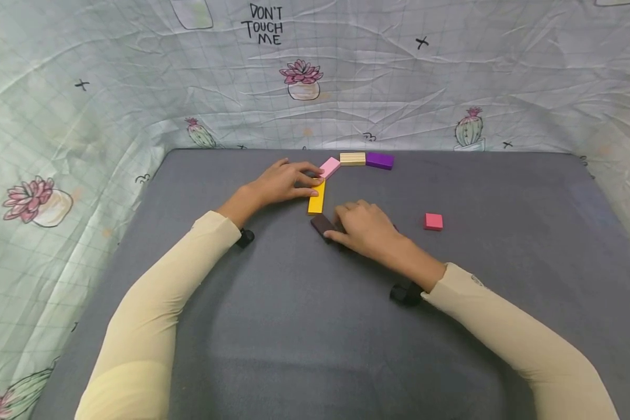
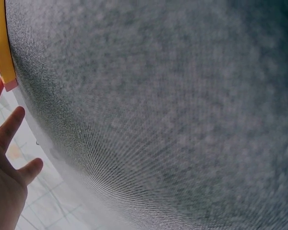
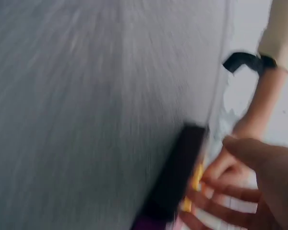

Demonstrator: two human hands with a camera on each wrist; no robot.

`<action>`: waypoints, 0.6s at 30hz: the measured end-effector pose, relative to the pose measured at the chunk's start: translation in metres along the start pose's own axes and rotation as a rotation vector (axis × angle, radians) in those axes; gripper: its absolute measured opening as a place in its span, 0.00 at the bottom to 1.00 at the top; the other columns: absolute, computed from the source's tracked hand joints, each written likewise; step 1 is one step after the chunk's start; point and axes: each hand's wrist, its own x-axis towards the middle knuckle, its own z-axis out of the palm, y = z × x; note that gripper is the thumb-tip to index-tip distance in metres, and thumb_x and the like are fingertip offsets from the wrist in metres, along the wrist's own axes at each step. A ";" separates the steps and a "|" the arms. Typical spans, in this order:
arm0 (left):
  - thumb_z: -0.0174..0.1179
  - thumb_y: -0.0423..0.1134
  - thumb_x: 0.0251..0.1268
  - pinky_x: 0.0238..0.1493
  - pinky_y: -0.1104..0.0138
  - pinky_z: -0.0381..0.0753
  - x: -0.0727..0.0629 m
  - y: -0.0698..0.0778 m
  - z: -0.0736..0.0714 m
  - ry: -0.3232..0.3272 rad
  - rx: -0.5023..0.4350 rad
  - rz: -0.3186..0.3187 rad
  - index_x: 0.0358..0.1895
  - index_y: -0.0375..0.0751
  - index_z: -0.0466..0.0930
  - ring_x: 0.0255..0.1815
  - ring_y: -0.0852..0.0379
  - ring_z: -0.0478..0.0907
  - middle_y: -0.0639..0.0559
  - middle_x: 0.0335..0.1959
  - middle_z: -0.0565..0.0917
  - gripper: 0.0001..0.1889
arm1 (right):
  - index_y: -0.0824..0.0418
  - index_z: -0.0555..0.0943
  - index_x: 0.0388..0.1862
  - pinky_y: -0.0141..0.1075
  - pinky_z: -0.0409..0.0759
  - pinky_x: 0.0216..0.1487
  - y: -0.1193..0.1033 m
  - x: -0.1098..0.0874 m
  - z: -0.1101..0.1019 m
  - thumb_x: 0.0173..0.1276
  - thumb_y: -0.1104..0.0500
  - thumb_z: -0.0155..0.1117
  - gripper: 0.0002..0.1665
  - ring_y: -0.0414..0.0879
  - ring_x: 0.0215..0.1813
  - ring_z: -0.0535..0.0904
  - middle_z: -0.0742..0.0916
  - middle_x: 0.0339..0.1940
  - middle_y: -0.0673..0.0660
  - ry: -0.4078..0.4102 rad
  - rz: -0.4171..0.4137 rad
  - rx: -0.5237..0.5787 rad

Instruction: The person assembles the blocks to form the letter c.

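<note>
In the head view my left hand (image 1: 284, 182) is beside the far end of the yellow block (image 1: 316, 201), its fingertips at that end and close to the pink block (image 1: 329, 167). The left wrist view has the left thumb held away from the yellow block (image 2: 1, 45). My right hand (image 1: 366, 227) is low over the table, its thumb at the near end of a dark brown block (image 1: 321, 225). Motion blurs the right wrist view, where the right hand (image 3: 259, 191) has its thumb apart from the dark block (image 3: 175, 172). Whatever lies under the right palm is mostly hidden.
A light wood-coloured block (image 1: 353, 158) and a purple block (image 1: 380, 161) continue the curved row near the table's back edge. Right of the right hand lies a red block (image 1: 433, 221). Patterned cloth (image 1: 367, 70) hangs behind the grey table (image 1: 273, 326).
</note>
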 end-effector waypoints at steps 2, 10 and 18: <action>0.58 0.56 0.74 0.76 0.36 0.45 0.000 0.000 0.000 0.000 -0.003 0.002 0.68 0.52 0.78 0.75 0.52 0.67 0.57 0.73 0.72 0.24 | 0.58 0.84 0.47 0.47 0.80 0.47 0.010 -0.007 -0.003 0.70 0.41 0.69 0.21 0.52 0.46 0.79 0.86 0.44 0.55 0.003 -0.086 0.017; 0.59 0.56 0.73 0.76 0.36 0.44 0.000 -0.002 -0.001 0.006 0.000 0.001 0.68 0.52 0.79 0.75 0.53 0.67 0.57 0.72 0.73 0.25 | 0.56 0.87 0.51 0.49 0.80 0.53 0.038 -0.032 -0.002 0.63 0.52 0.78 0.20 0.52 0.50 0.81 0.88 0.48 0.53 0.049 -0.294 0.062; 0.59 0.57 0.74 0.76 0.36 0.44 0.000 -0.002 0.001 -0.002 -0.007 -0.002 0.68 0.53 0.78 0.75 0.53 0.66 0.58 0.73 0.72 0.25 | 0.55 0.89 0.50 0.48 0.81 0.49 0.042 -0.036 0.001 0.61 0.52 0.80 0.19 0.50 0.47 0.83 0.90 0.45 0.53 0.101 -0.307 0.061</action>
